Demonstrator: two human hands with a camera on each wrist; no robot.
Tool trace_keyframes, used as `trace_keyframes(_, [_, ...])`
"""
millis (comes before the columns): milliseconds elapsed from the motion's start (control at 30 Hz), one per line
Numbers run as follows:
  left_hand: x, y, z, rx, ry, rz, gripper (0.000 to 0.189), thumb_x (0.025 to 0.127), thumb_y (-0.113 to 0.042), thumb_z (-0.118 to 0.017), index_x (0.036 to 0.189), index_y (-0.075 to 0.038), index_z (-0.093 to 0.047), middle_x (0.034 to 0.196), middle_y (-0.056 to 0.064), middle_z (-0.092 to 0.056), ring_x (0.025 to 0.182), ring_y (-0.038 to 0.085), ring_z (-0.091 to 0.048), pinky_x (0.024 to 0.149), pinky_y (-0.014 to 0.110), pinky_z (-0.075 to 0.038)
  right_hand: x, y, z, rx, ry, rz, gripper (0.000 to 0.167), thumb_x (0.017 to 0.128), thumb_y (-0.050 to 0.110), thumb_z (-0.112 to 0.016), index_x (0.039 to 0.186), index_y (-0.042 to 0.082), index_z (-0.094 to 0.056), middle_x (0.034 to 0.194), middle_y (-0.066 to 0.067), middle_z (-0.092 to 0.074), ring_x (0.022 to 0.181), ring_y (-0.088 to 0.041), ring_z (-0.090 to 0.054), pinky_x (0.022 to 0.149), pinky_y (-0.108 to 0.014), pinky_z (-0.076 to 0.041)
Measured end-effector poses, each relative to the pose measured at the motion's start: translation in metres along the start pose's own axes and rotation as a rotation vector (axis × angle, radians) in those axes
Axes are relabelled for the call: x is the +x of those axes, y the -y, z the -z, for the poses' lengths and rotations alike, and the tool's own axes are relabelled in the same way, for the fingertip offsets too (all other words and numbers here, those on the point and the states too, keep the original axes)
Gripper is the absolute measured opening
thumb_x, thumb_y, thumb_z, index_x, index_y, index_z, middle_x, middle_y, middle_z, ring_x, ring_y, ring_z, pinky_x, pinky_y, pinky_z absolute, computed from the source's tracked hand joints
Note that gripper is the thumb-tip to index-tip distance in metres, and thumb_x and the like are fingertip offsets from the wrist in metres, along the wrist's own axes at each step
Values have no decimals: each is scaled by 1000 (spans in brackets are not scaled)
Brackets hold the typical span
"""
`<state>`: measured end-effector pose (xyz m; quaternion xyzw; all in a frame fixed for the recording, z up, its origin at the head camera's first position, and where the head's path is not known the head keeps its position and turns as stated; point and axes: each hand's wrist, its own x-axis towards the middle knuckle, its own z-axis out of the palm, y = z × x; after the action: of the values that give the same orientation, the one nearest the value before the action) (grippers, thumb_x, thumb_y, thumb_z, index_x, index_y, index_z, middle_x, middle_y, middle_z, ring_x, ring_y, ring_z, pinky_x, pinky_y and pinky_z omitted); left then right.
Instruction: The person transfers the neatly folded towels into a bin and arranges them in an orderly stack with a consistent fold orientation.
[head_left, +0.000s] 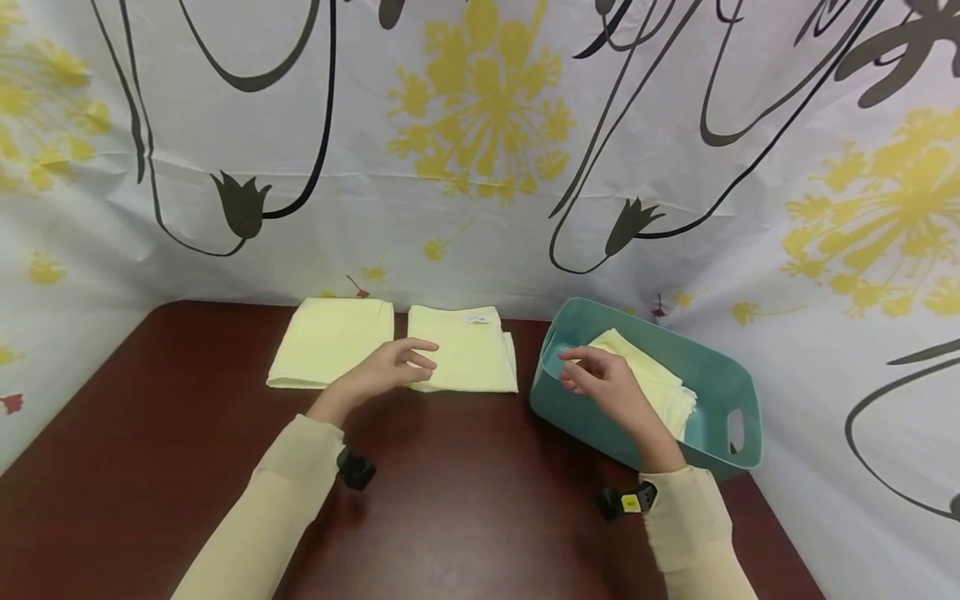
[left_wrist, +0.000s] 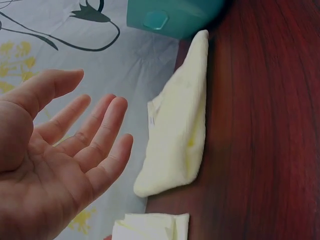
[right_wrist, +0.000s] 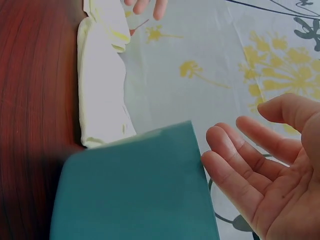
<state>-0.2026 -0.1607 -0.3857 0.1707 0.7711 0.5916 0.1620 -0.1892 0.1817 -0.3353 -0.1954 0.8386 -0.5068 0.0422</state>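
Observation:
My left hand hovers over the gap between two folded pale yellow cloths, its fingers loosely bent around nothing. The left cloth and the right cloth, which bears a small white tag, lie side by side at the table's back edge. In the left wrist view the palm faces up beside the tagged cloth. Over the near left rim of a teal plastic basket is my right hand, relaxed and holding nothing. Another yellow cloth lies inside that basket, partly hidden behind the right hand and forearm.
The dark red-brown wooden table extends under both forearms. A white curtain with yellow and grey flower prints hangs right behind the table and along its sides. The basket stands at the back right, with a handle hole at its right end.

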Motion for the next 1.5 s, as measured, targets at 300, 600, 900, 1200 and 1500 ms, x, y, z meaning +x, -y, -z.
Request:
trace_keyframes(300, [-7, 10, 6, 8, -7, 13, 47, 92, -14, -56, 135, -5, -42, 121, 25, -52, 106, 30, -56, 89, 48, -42, 6, -2, -11, 25, 25, -12, 30, 94, 11, -52, 116, -9, -56, 95, -28, -60, 77, -15, -64, 73, -40, -51])
trace_keyframes(600, [-10, 13, 11, 20, -25, 18, 47, 91, -17, -58, 134, -5, -44, 119, 24, -53, 105, 27, -55, 88, 48, -42, 14, -6, -27, 50, 51, -37, 30, 94, 13, -53, 115, -8, -56, 95, -25, -61, 84, -34, -63, 73, -37, -52])
trace_keyframes(900, [-12, 16, 16, 9, -47, 72, 47, 90, -14, -59, 134, -6, -44, 120, 25, -53, 106, 27, -55, 90, 50, -41, 24, -7, -47, 66, 79, -15, 28, 93, 10, -54, 113, -9, -56, 90, -21, -61, 83, -34, -62, 74, -45, -50])
trace_keyframes(1200, [-13, 20, 25, 11, -59, 93, 49, 91, -15, -58, 135, -4, -42, 121, 25, -52, 108, 30, -54, 90, 49, -41, 34, -1, -68, 49, 98, -46, 25, 92, 6, -53, 111, -10, -57, 90, -28, -61, 81, -38, -61, 72, -44, -51])
trace_keyframes(1500, [-16, 25, 33, -8, -70, 106, 50, 91, -14, -57, 136, 1, -39, 120, 25, -51, 108, 32, -54, 91, 48, -40, 52, -23, -93, 71, 90, -56, 24, 91, 6, -55, 109, -9, -59, 88, -26, -62, 80, -38, -60, 70, -41, -52])
